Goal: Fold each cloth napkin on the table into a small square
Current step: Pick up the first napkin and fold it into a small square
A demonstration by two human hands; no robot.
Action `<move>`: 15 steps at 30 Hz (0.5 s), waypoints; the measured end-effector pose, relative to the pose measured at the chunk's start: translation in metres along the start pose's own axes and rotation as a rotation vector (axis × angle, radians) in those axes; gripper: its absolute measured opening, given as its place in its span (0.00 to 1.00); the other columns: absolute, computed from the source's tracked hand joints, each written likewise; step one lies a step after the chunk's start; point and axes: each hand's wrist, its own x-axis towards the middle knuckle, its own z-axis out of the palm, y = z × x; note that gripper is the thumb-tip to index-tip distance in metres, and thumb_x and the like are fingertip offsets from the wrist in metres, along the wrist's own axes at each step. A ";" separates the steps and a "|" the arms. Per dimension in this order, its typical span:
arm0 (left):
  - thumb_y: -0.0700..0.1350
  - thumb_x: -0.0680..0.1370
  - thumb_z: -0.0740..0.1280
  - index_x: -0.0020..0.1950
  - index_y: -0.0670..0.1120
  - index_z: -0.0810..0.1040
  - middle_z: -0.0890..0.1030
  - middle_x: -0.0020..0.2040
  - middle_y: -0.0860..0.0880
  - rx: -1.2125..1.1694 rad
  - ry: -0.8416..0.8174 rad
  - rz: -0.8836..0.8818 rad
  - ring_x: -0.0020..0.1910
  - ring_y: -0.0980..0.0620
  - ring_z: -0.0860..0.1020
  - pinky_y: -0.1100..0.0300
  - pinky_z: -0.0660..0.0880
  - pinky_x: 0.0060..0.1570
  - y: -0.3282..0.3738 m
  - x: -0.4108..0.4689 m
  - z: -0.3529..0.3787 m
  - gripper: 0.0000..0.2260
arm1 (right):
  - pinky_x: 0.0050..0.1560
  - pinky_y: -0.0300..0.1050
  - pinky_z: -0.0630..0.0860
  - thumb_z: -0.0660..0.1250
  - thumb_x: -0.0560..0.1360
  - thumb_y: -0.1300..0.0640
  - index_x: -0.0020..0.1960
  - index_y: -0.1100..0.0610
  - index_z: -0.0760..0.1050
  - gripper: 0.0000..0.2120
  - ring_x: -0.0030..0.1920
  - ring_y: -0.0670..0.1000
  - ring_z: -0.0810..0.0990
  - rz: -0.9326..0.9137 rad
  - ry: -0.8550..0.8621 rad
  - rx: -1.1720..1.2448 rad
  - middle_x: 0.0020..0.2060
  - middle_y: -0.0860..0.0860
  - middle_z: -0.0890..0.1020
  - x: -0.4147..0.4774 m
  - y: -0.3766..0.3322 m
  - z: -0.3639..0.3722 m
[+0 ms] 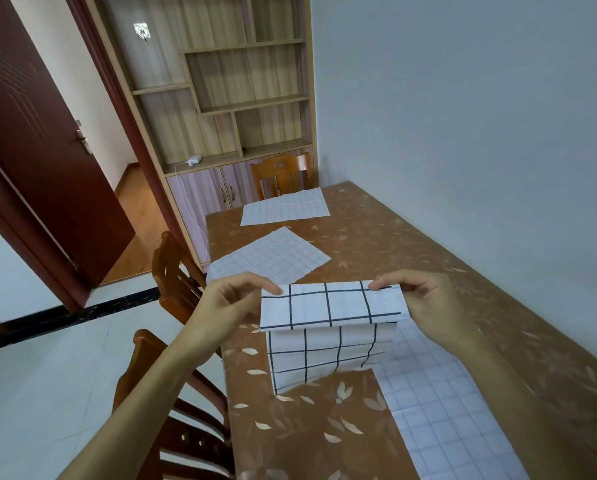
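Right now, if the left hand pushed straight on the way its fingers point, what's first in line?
The left hand pinches the checked napkin at a top corner, fingers pointing right. It would crumple that cloth first, then probably meet the right hand at the other corner.

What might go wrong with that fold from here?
The left hand and right hand only pinch the dark-checked napkin by its top corners, so a corner may slip and the edges land crooked. Its lower part seems to touch the pale napkin lying flat beside it, which might get dragged along.
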 end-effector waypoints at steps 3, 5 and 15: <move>0.36 0.85 0.56 0.52 0.40 0.84 0.84 0.36 0.52 -0.018 -0.006 -0.067 0.40 0.51 0.85 0.52 0.83 0.47 0.000 0.001 0.003 0.16 | 0.43 0.29 0.78 0.65 0.73 0.77 0.43 0.55 0.85 0.19 0.46 0.40 0.85 -0.013 -0.015 -0.023 0.41 0.40 0.87 -0.002 0.002 -0.001; 0.38 0.84 0.57 0.50 0.43 0.86 0.80 0.34 0.44 -0.058 0.023 -0.090 0.39 0.48 0.83 0.52 0.82 0.47 0.000 0.002 0.004 0.17 | 0.46 0.28 0.77 0.64 0.74 0.78 0.44 0.55 0.85 0.20 0.48 0.39 0.84 -0.034 -0.025 -0.045 0.42 0.39 0.87 -0.003 0.002 -0.001; 0.43 0.72 0.75 0.53 0.48 0.85 0.76 0.36 0.35 -0.028 0.073 0.076 0.34 0.44 0.75 0.58 0.74 0.36 -0.001 0.002 0.007 0.10 | 0.53 0.43 0.79 0.52 0.81 0.57 0.65 0.53 0.78 0.19 0.57 0.52 0.83 0.141 -0.043 0.207 0.56 0.53 0.85 -0.002 0.004 -0.004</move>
